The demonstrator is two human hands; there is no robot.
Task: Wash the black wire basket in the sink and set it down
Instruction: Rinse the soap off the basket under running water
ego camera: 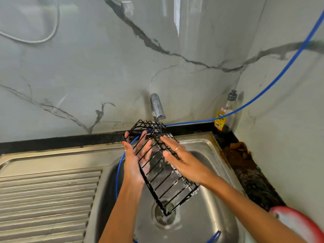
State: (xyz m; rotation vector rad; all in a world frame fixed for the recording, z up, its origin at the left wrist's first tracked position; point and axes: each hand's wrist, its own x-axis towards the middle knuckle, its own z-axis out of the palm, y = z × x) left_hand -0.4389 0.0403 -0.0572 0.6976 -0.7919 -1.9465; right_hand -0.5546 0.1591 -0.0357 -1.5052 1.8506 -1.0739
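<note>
Both hands (135, 160) press soapy black wire basket (163, 172) under tap (157, 106)

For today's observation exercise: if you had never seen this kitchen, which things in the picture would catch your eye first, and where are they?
First, the black wire basket, held tilted over the steel sink between the left hand and right hand, soapy under the running tap. Next, a blue hose sweeps down the marble wall from the upper right. A dish soap bottle stands in the back right corner.
</note>
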